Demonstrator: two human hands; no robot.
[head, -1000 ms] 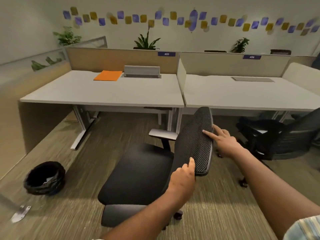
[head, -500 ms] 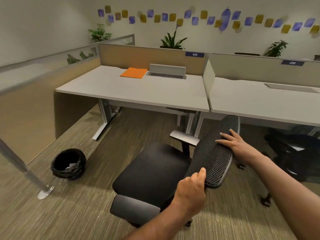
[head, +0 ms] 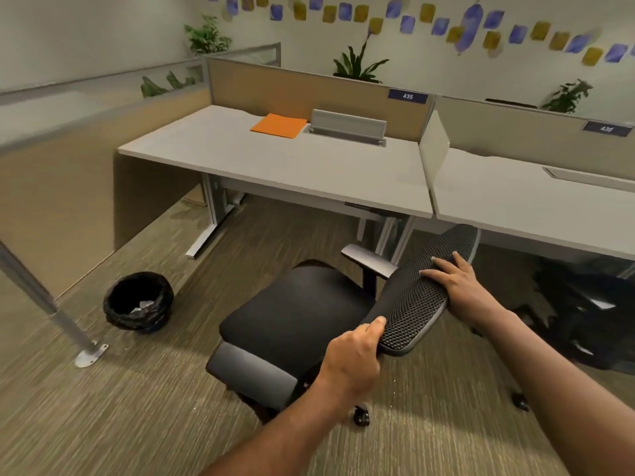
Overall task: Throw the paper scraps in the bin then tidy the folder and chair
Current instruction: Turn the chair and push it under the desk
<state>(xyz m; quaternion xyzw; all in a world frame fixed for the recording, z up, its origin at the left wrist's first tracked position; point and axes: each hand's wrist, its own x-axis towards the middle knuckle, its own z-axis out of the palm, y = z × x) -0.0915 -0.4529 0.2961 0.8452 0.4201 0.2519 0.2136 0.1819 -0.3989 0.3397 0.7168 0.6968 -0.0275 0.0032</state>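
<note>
Stands over a black office chair (head: 295, 314) on the carpet, out in front of the white desk (head: 292, 166) and not tucked beneath it. Grips the chair with the left hand (head: 350, 359) at the near lower corner of its mesh backrest (head: 419, 297), fingers curled under the rim and thumb laid along the top edge. Lays the right hand (head: 460, 286) flat on the mesh farther up, palm down, fingers straight and slightly spread, clasping nothing. Sees the backrest tilted well back toward the camera, the seat turned to the left, one grey armrest (head: 251, 376) nearest the viewer and the other (head: 369, 259) on the desk side. Finds the round black-lined bin (head: 139, 302) on the carpet left of the chair, apart from it and close to the desk's side panel, with pale paper scraps (head: 141, 306) lying crumpled inside. Finds the orange folder (head: 279, 125) lying flat and closed toward the back of the desk, just beside the raised grey cable flap (head: 348, 123) and below the tan partition (head: 309, 87) bearing a plate marked 435 (head: 408, 96). Catches a second dark chair (head: 584, 304) at the right beneath the neighbouring desk, too blurred for detail. Notes a slanting metal post (head: 41, 297) at the far left, bolted to the floor by a small plate.
</note>
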